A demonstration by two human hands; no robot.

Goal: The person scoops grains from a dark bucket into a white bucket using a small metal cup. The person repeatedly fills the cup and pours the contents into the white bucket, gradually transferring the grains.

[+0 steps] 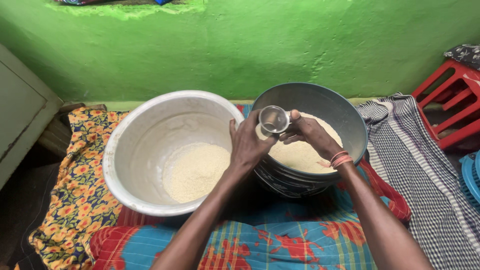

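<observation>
Holding a small clear glass cup [274, 120] between them, both hands are meeting over the near-left rim of the round grey bucket of pale grain [345, 117]. The right hand [309, 133] is pinching the cup from the right, thumb lying on its rim and fingers curling underneath. The left hand [248, 142] is pressing against the cup's left side, fingers upright and close together, its fingertips touching the glass. The cup is lying tilted with its open mouth facing the camera, and whether any grain is inside it cannot be told. It is hanging above the gap where the 2 containers are standing just beside each other. A pair of pink-orange bands [340, 159] is circling the right wrist.

To the left, the wide white metal basin [131, 150] is holding a shallow heap of the same pale grain on its right side. Both containers are resting on a blue and red patterned cloth [280, 240], with a yellow flowered cloth [75, 195] at the left and a grey checked cloth [415, 160] at the right. A red plastic stool [452, 102] is standing far right against the green painted wall [240, 45].
</observation>
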